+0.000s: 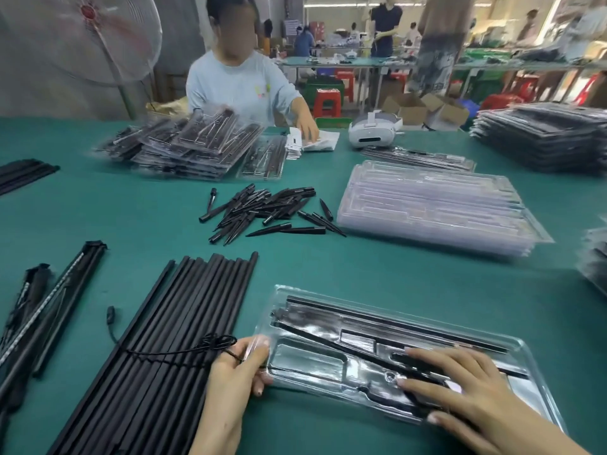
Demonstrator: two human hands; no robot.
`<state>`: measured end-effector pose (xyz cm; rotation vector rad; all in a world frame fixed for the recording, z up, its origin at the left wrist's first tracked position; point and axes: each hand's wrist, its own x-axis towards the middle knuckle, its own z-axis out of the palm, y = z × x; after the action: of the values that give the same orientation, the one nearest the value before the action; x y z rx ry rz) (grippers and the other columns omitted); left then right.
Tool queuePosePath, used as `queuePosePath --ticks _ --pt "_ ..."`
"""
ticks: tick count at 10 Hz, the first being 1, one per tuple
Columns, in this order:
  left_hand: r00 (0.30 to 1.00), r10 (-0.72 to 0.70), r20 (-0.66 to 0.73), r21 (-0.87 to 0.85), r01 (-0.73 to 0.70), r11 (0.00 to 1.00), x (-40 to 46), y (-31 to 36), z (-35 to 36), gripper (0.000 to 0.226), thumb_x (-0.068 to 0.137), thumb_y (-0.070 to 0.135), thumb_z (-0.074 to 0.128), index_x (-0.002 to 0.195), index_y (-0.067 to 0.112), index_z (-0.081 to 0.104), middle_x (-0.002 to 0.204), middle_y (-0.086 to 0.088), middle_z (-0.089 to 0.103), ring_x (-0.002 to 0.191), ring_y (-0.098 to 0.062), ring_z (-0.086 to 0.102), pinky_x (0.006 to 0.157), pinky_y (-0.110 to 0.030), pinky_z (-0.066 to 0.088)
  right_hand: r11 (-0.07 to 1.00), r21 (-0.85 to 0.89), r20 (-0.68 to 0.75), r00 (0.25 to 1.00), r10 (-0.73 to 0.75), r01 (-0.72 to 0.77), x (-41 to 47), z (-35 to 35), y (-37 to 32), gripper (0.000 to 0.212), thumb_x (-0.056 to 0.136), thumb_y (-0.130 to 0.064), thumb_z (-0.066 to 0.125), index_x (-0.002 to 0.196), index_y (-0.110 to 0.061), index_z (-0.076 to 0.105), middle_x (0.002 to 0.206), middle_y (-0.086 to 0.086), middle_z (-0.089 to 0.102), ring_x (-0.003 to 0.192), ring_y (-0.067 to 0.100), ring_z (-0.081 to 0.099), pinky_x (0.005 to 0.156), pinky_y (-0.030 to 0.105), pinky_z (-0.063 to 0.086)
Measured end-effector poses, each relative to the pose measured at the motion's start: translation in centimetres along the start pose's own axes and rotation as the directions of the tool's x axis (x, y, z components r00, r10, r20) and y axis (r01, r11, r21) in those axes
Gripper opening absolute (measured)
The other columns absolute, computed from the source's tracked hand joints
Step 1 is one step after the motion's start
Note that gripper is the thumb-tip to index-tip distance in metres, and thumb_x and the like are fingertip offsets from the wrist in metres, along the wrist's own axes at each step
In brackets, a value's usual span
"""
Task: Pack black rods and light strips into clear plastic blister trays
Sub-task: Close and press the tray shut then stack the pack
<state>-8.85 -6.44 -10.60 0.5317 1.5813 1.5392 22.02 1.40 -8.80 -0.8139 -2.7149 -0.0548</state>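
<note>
near the desk's front edge, the left hand [235, 366] pinches the blister tray [522, 348] end, grip closed; the right hand [460, 385] presses flat, fingers spread, on a tilted black rod [328, 339]. uneven pressure could spring it out.

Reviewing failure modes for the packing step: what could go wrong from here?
1. One black rod lies diagonally across the tray pockets, not seated; pressing with the right hand may crack the thin plastic.
2. The left hand only pinches the tray's edge, so the tray could slide.
3. The cord near that hand may snag.
</note>
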Motion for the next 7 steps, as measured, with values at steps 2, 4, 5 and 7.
queuePosePath --ticks 2,4,5,7 --pt "1.000 -0.005 -0.029 0.013 0.006 1.000 0.0 -0.1 0.3 0.011 0.089 0.001 0.059 0.088 0.009 0.068 0.047 -0.005 0.055 0.034 -0.008 0.040 0.036 -0.013 0.031 0.996 0.027 0.008 0.997 0.082 -0.082 1.5 -0.1 -0.7 0.037 0.100 -0.048 0.022 0.107 -0.046 0.058 0.134 -0.011 0.052 0.115 0.001 0.039 0.091 0.032 0.029" --pt "0.999 0.004 -0.054 0.039 -0.001 0.999 -0.2 -0.1 0.5 0.010 0.088 -0.002 0.060 0.089 0.003 0.069 0.049 -0.007 0.053 0.031 -0.006 0.041 0.035 -0.011 0.030 0.997 -0.058 -0.027 0.998 0.048 -0.050 2.2 0.8 -1.0 0.038 0.101 -0.048 0.019 0.098 -0.044 0.056 0.130 -0.013 0.057 0.110 0.006 0.044 0.092 0.036 0.030" --pt "1.000 0.012 0.020 -0.086 -0.010 0.996 -1.1 0.0 0.2 0.019 0.089 -0.007 0.056 0.107 -0.005 0.063 0.063 -0.010 0.060 0.037 -0.008 0.046 0.035 -0.012 0.035 0.998 -0.050 -0.022 0.999 0.037 -0.038 2.3 1.1 -1.0 0.042 0.101 -0.048 0.018 0.095 -0.042 0.060 0.129 -0.014 0.058 0.110 0.005 0.044 0.092 0.034 0.031" --pt "0.988 -0.129 0.087 -0.181 0.143 0.973 -4.9 3.0 -2.6 0.057 0.101 -0.004 0.001 0.086 -0.036 0.045 0.124 -0.041 0.045 0.100 -0.047 0.060 0.094 -0.035 0.051 0.993 0.107 -0.016 0.998 0.057 -0.055 2.1 1.2 -0.4 0.031 0.097 -0.049 0.034 0.106 -0.043 0.063 0.132 -0.016 0.055 0.118 -0.001 0.043 0.095 0.030 0.032"
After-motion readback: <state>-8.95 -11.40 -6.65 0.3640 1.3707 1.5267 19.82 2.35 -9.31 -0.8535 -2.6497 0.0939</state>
